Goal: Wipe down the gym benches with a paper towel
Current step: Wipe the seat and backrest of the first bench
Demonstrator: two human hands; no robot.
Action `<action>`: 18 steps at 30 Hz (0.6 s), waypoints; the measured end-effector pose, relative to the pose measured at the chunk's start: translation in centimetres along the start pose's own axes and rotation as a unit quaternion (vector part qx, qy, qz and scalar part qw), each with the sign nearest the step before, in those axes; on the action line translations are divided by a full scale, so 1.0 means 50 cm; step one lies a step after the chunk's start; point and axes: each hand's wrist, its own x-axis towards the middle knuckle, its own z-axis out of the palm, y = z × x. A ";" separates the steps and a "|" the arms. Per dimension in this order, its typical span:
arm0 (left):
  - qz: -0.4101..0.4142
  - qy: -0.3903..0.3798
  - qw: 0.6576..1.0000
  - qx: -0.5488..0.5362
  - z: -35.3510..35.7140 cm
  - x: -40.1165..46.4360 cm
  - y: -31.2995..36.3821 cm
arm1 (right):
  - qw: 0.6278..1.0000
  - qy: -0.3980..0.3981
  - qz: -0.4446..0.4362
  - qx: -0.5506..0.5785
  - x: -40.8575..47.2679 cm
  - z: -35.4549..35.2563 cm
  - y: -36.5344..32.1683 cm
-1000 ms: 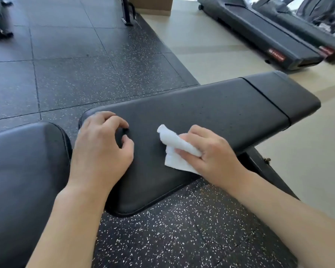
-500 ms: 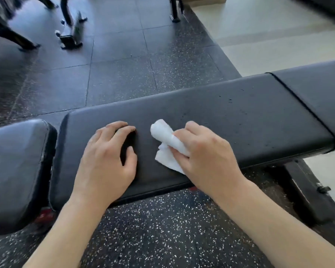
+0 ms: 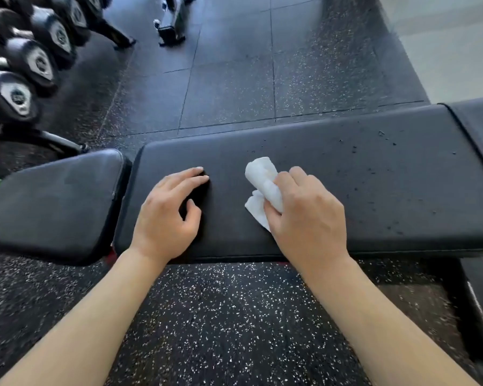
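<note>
On the black bench pad (image 3: 304,151), my right hand (image 3: 304,215) grips the crumpled paper towel (image 3: 262,182) mid-wipe while my left hand (image 3: 168,213) rests loosely spread; next, I judge, sweep right toward the droplets (image 3: 388,151).

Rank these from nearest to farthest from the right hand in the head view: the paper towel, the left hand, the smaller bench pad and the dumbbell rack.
1. Paper towel: gripped in the right hand.
2. Left hand: resting on the same long bench pad, to the left.
3. Smaller bench pad: beyond the left hand, past the gap.
4. Dumbbell rack: far upper left, on the floor.
</note>
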 end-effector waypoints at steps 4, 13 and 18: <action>0.013 0.028 0.999 0.006 0.011 0.001 -0.011 | 1.000 0.006 -0.009 0.020 0.001 0.009 0.011; -0.128 0.063 0.990 0.003 0.051 -0.016 0.065 | 1.000 -0.013 -0.017 0.015 -0.024 -0.018 -0.013; -0.126 0.089 0.987 0.048 0.081 -0.028 0.105 | 1.000 0.004 0.023 0.005 -0.039 -0.052 0.055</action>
